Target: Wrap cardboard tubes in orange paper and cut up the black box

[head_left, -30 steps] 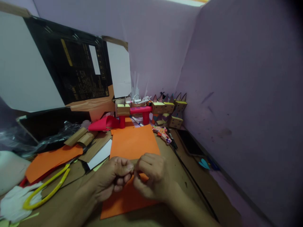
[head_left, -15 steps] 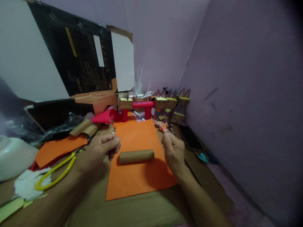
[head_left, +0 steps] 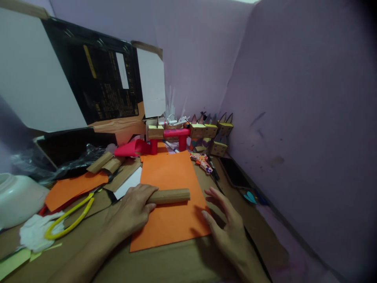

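Note:
A brown cardboard tube (head_left: 172,195) lies across an orange paper sheet (head_left: 171,224) on the brown table. My left hand (head_left: 134,212) rests on the tube's left end, fingers curled over it. My right hand (head_left: 228,222) is open, fingers stretched out, palm down at the sheet's right edge, a little apart from the tube.
Yellow-handled scissors (head_left: 69,218) and white crumpled paper (head_left: 33,236) lie at the left beside another orange sheet (head_left: 75,186). A black-and-white box (head_left: 88,78) leans at the back. Red paper pieces (head_left: 165,137), small cardboard cubes (head_left: 210,131), a patterned glue gun (head_left: 203,162) with black cable and a dark phone (head_left: 235,173) sit near the purple wall.
One second ago both hands pinched together over the sheet. They then parted, with the tube lying on the sheet. Now the left hand is on the tube and the right hand is flat.

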A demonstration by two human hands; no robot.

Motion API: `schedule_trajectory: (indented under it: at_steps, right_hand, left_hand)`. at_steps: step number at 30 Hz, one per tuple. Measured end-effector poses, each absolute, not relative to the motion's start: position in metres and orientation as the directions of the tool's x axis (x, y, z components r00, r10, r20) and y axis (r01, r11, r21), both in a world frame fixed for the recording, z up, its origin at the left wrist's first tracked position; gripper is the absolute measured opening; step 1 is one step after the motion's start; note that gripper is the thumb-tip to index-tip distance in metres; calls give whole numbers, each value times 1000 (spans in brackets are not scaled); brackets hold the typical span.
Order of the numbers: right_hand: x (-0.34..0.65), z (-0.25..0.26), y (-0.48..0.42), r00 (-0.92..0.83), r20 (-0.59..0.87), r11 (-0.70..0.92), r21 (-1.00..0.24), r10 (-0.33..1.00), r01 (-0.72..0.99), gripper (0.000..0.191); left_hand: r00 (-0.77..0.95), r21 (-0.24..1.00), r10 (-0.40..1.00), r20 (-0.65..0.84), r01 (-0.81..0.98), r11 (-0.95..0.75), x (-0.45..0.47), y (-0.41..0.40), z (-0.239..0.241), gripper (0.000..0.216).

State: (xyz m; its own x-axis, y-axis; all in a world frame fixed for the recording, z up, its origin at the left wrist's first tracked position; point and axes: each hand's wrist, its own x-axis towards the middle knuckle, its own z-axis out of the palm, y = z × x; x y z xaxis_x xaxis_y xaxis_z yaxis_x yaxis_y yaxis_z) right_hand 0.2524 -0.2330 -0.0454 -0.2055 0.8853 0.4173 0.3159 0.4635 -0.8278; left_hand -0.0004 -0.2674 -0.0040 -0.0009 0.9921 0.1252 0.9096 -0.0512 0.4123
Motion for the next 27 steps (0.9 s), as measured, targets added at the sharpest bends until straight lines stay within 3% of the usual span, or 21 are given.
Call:
schedule_trajectory:
  at_steps: [7, 13, 19, 27]
  right_hand:
    - [263, -50, -237, -187, 465, 501, -824, 865, 266, 36]
    - [274, -55, -238, -206, 369, 409, -890, 906, 203, 30]
    - [282, -64, -240, -300, 356, 423, -884, 885, 197, 56]
    - [291, -54, -241, -410, 429, 543, -810, 805, 219, 64]
  left_hand:
    - [-69, 585, 994, 82, 811, 8, 23, -292, 6, 34]
    - [34, 563, 992, 121, 821, -97, 34, -302, -15, 33]
    - [88, 498, 976, 199, 849, -178, 40, -303, -23, 31]
    - [187, 397, 924, 335, 861, -318, 39, -307, -37, 32]
